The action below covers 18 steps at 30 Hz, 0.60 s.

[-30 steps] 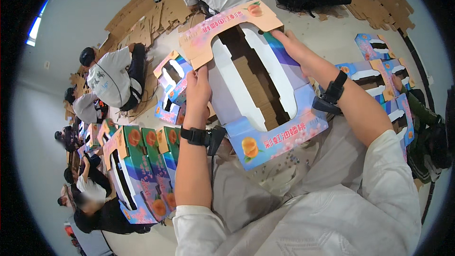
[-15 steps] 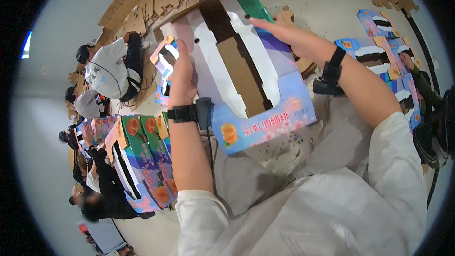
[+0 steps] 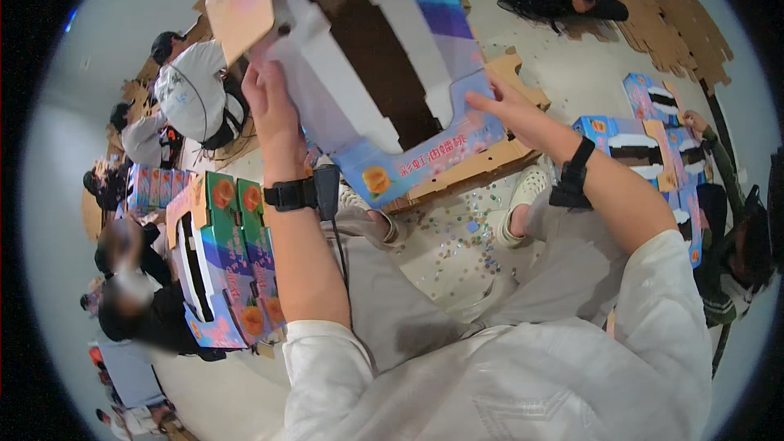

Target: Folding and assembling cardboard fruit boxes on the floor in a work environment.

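A colourful cardboard fruit box (image 3: 445, 155) is raised in front of me, tilted, with its top facing me. White flaps leave a long dark gap along its middle, and a peach picture marks its near wall. My left hand (image 3: 273, 110) grips the box's left side, fingers curled at its edge and partly hidden. On the opposite side, my right hand (image 3: 514, 114) presses against the wall near the front corner, thumb on top. Below the box lies a flat brown cardboard piece (image 3: 469, 175).
Stacked fruit boxes (image 3: 233, 253) stand at my left, and more boxes (image 3: 637, 151) at my right beside another person's arm (image 3: 719, 147). Several people sit along the left. Small shiny scraps (image 3: 474, 237) litter the floor between my shoes. Flattened cardboard (image 3: 678, 16) lies far right.
The box has moved up and away to the left, and its far orange-pink end flap now shows. My right hand has slid toward the box's near corner. My shoes have come into view.
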Available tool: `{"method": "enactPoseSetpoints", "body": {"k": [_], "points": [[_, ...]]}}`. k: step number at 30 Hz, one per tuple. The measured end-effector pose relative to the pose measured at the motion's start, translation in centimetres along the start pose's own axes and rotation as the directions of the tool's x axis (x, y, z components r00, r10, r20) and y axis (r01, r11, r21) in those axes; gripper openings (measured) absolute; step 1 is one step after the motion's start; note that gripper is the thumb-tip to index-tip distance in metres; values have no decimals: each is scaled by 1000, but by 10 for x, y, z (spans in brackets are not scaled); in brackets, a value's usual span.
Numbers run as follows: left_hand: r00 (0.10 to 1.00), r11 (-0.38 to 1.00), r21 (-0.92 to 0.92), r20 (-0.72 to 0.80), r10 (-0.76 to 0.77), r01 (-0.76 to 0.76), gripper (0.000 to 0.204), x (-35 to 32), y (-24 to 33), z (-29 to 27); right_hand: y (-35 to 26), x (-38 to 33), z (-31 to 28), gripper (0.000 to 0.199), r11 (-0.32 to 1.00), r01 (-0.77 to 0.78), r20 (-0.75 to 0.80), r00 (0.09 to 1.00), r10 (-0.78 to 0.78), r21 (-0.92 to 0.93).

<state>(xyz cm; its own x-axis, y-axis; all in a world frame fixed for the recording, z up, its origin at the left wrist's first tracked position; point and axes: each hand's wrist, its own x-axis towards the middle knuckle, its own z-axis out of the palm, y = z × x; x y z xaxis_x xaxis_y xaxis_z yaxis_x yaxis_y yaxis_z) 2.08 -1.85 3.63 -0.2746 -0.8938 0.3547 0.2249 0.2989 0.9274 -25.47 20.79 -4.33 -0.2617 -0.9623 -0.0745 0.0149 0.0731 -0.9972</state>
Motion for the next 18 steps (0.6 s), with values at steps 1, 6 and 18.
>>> {"method": "enactPoseSetpoints", "body": {"k": [1,6,18], "points": [[980,993,-5,161,119,-120,63,-5,10,-2,-2,1,0,57,994,-15,-53,998,21,113],[961,971,119,207,182,-209,77,-52,25,26,-26,3,-9,43,861,117,-202,979,-17,495],[995,993,81,-45,-87,90,54,-90,-9,60,-30,8,-9,48,819,158,-391,916,87,551]]}}
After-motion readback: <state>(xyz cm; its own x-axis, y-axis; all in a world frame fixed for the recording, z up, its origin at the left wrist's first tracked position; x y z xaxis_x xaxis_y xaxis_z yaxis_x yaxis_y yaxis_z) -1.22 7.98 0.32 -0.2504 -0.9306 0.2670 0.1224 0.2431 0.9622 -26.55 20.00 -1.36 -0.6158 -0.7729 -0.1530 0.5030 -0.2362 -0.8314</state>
